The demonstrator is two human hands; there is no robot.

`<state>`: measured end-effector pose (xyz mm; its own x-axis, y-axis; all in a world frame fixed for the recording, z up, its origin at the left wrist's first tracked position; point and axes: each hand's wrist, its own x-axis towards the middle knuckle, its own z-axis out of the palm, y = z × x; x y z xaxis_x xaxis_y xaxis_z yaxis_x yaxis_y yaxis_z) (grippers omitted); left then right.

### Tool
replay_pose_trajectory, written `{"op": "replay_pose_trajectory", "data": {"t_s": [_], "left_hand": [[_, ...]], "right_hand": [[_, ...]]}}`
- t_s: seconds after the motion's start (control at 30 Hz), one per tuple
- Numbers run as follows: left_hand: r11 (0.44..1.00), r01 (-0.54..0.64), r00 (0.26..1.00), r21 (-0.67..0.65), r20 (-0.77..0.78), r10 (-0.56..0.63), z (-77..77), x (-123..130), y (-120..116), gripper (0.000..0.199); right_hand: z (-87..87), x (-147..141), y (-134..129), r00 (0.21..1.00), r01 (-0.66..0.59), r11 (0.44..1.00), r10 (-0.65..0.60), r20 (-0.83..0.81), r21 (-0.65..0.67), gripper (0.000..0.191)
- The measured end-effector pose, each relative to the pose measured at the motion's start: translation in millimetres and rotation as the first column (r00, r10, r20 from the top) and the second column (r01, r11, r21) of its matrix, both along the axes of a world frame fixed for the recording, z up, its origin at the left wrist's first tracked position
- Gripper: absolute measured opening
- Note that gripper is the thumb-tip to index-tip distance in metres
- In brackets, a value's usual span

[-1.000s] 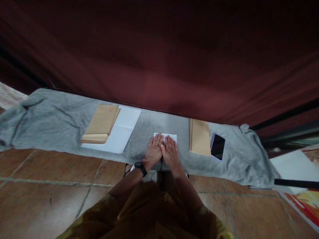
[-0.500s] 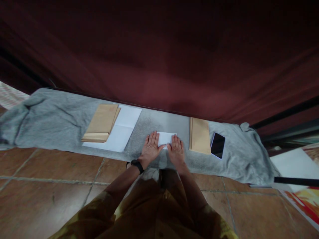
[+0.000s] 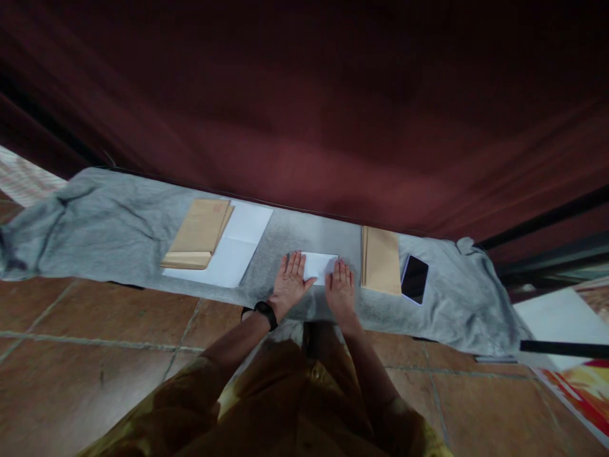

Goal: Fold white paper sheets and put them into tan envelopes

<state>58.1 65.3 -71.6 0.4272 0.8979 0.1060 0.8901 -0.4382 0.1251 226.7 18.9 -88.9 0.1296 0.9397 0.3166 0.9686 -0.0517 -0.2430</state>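
A small folded white paper (image 3: 320,266) lies on the grey cloth in front of me. My left hand (image 3: 290,282) rests flat on its left edge, fingers extended and the thumb out over the paper. On the right edge, my right hand (image 3: 340,289) lies flat with its fingers stretched forward. Neither hand grips anything. Left of them, a stack of brown envelopes (image 3: 200,228) sits on larger white sheets (image 3: 241,241). More brown envelopes (image 3: 382,261) lie to the right of my right hand.
A phone (image 3: 415,279) with a dark screen lies beside the right envelopes. The grey cloth (image 3: 114,222) is rumpled at both ends. A dark red curtain (image 3: 304,158) hangs behind. White board (image 3: 561,317) and a black bar (image 3: 566,348) are at far right.
My right hand has shifted slightly right, and its thumb has drawn in off the paper's middle. My left hand stays in nearly the same place. The view has tilted slightly.
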Motion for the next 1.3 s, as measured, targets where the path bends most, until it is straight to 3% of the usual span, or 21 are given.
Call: {"op": "replay_pose_trajectory", "data": {"t_s": [0.17,0.33,0.67,0.87,1.0,1.3], "left_hand": [[0.999,0.012,1.000,-0.031,-0.016,-0.013,2.1,-1,0,0.074],[1.000,0.015,0.999,-0.028,-0.047,-0.016,1.5,0,1,0.069],[1.000,0.007,0.999,0.004,0.053,-0.007,3.4,-7,0,0.060],[0.995,0.100,0.990,-0.017,0.099,-0.098,8.1,15,0,0.059],[0.995,0.093,0.990,-0.046,0.106,-0.088,4.1,27,3,0.063],[0.998,0.062,0.994,-0.003,0.091,-0.062,-3.9,12,6,0.061]], "right_hand": [[7.7,-20,19,0.991,-0.129,0.988,0.125,-0.048,-0.085,0.053],[5.7,-30,27,0.984,-0.175,0.975,0.170,-0.044,-0.135,0.052],[3.4,-22,26,0.991,-0.136,0.980,0.136,-0.009,-0.148,0.052],[2.7,-21,24,0.988,-0.154,0.975,0.155,-0.002,-0.162,0.056],[5.4,-21,23,0.985,-0.164,0.963,0.173,0.023,-0.216,0.058],[8.1,-22,23,0.989,-0.145,0.977,0.143,-0.023,-0.155,0.056]]}}
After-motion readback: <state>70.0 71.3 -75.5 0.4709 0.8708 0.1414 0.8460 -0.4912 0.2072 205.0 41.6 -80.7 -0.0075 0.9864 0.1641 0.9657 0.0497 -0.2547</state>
